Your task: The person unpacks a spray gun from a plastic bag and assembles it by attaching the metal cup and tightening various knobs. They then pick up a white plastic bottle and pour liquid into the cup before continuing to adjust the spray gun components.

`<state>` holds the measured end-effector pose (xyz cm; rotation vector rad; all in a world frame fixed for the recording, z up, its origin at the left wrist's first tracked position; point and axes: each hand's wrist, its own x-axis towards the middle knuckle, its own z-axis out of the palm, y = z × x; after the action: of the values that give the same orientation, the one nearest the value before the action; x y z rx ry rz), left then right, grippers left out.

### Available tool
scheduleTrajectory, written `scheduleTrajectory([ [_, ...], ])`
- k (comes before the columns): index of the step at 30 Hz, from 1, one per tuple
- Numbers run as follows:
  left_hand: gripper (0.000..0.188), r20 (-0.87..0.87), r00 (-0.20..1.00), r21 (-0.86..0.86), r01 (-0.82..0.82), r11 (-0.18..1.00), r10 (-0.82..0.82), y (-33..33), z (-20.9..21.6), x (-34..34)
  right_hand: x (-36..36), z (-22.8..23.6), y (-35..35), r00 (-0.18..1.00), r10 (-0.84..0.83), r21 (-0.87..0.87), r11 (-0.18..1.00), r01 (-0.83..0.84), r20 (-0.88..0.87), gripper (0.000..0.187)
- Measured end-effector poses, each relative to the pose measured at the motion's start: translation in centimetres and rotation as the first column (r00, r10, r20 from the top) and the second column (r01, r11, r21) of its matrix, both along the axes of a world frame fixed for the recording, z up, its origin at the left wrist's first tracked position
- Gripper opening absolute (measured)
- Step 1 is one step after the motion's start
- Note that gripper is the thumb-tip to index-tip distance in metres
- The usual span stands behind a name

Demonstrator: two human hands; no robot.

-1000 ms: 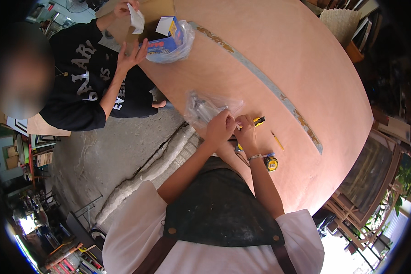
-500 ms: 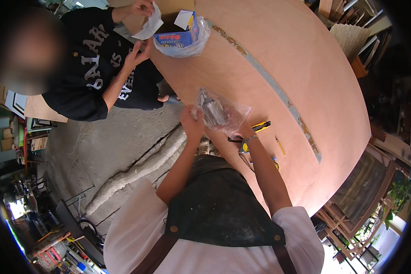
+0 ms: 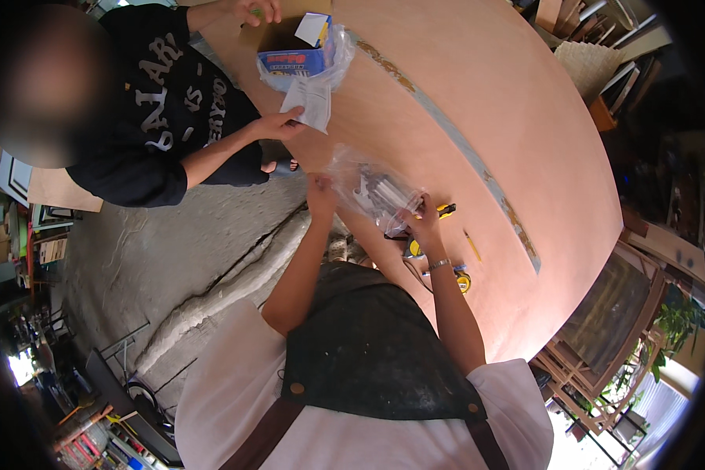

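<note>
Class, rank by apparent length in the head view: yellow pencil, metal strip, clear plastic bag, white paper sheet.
1. Metal strip
2. Clear plastic bag
3. White paper sheet
4. Yellow pencil

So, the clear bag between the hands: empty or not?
Not empty: silvery contents show through the clear bag, between left hand and right hand.

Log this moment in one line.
left hand: at clear bag; right hand: gripping it; inside: metallic item; co-worker's hand: holding white paper

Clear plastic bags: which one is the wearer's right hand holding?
The nearer bag, with a grey, metallic-looking item inside; the right hand grips its right edge. The farther bag sits around the blue box instead.
</note>
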<state>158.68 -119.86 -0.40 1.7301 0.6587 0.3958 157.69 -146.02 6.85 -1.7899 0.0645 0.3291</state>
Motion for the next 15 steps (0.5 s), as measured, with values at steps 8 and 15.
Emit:
scheduleTrajectory([
  [8,0.011,0.053,0.996,-0.128,-0.066,0.99,0.073,1.5,-2.8,1.8,-4.8,3.4,-4.0,0.949,-0.316,0.304,0.902,0.306,-0.018,0.061],
  [15,0.021,0.025,1.0,-0.073,0.005,0.997,-0.004,1.7,-0.3,3.2,-7.6,4.7,-9.5,0.892,-0.447,0.437,0.79,0.43,-0.068,0.059],
])
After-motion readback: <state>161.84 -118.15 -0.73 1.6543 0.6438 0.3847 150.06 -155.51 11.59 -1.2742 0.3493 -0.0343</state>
